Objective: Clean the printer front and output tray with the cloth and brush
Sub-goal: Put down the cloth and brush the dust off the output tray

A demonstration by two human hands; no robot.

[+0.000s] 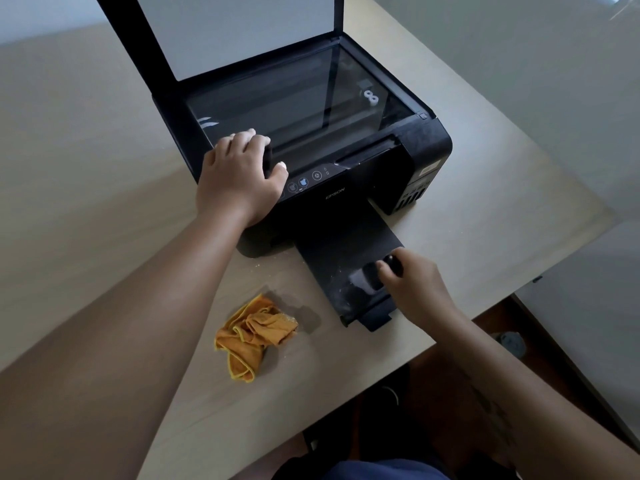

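You have one printer (346, 161) in front of you, black, with its scanner lid (235, 32) raised and the glass bed exposed. One output tray (339, 251) sticks out from the printer's front toward you, and pale dust shows on the tray's near end. One brush (375, 273) lies on that dusty end of the tray, dark, with pale bristles pointing left. One cloth (254, 336), orange and crumpled, sits on the counter (104, 237) to the front-left of the printer, well apart from the tray.

Your left hand (239, 178) rests on the printer's front-left corner, the grip spread, fingers over the edge of the glass and thumb near the control buttons. Your right hand (412, 282) is at the tray's near-right side, its grip pinching the brush's dark handle between thumb and fingertips.

The counter is a pale wood-grain top; a few light crumbs lie on it just in front of the printer's base. To the right of the printer the wall is plain and pale, and dark reddish floor shows below the counter's near edge.
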